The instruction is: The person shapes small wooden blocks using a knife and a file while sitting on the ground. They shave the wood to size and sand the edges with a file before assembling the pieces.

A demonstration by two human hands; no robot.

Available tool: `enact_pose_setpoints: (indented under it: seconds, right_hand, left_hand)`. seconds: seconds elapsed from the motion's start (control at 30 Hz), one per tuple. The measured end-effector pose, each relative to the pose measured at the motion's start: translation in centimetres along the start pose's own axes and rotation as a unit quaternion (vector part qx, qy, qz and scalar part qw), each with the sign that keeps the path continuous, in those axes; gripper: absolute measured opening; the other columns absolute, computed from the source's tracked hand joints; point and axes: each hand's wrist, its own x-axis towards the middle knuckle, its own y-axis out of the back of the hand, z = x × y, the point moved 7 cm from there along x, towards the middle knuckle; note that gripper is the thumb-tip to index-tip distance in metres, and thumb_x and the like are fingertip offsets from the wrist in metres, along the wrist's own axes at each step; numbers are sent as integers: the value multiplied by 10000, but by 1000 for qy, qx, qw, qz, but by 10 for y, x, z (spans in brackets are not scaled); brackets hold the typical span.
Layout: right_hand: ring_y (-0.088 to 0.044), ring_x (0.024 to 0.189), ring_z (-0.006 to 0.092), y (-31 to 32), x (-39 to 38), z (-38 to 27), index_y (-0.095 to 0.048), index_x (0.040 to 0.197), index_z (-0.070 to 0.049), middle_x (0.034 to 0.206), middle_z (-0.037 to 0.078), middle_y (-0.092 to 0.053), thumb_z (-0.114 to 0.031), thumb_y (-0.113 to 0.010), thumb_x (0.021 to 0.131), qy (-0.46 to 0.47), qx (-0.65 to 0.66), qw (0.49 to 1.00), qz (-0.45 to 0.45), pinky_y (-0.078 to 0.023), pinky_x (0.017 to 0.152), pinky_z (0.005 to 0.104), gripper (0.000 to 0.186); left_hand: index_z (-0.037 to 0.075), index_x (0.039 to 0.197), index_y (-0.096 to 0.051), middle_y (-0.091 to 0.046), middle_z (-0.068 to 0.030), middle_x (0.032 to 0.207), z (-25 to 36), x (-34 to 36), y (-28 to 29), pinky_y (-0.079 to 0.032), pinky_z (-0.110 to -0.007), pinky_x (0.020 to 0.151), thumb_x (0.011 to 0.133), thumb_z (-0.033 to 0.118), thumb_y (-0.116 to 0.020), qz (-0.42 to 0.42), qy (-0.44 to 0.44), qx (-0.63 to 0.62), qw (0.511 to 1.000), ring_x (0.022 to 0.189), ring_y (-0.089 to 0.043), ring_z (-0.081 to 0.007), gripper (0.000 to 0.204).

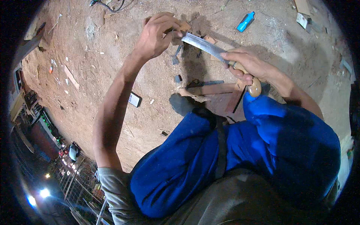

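My right hand (242, 63) grips the wooden handle (254, 88) of a long, slightly curved steel blade (202, 45), which slants up to the left. At the blade's far end my left hand (159, 33) has its fingers curled closed; what they hold is partly hidden and too small to make out. Small tan wood pieces (210, 39) and dark scraps (174, 60) lie on the sandy ground beneath the blade. Below it, flat reddish-brown boards (212, 88) lie between my feet.
A phone (134, 99) lies left of my dark-covered foot (182, 103). A blue flat object (245, 21) and scraps (71, 77) lie around. My blue-trousered legs (172, 165) fill the lower view. Clutter, metal mesh and lights (45, 193) line the left edge.
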Motion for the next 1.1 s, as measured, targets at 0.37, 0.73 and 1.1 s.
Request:
enact_pose_setpoints:
  seconds: [0.37, 0.73, 1.1]
  right_hand:
    - [-383, 309, 70, -3, 1, -5, -533, 901, -4, 514, -14, -412, -377, -536, 1036, 32, 9, 999, -23, -298, 278, 237, 396]
    - [-353, 309, 42, -16, 0, -2, -523, 881, -26, 515, -32, -384, -357, -522, 1041, -31, 146, 986, -78, -299, 263, 225, 367]
    - [-378, 350, 48, -6, -3, 2, -573, 933, -31, 553, -28, -432, -352, -510, 1040, -12, 24, 998, -61, -322, 302, 242, 345]
  left_hand:
    - [141, 968, -744, -712, -24, 1070, -8, 2, -7, -433, -438, 922, 861, 190, -718, -16, 79, -55, 995, 1086, -647, -233, 120]
    - [110, 952, -755, -733, -75, 994, 0, 4, -1, -540, -418, 893, 864, 174, -718, -2, 54, -76, 996, 1000, -687, -279, 115]
    - [73, 960, -738, -722, -134, 863, -6, -3, -17, -553, -427, 726, 876, 183, -710, -106, 157, -148, 971, 783, -711, -312, 141]
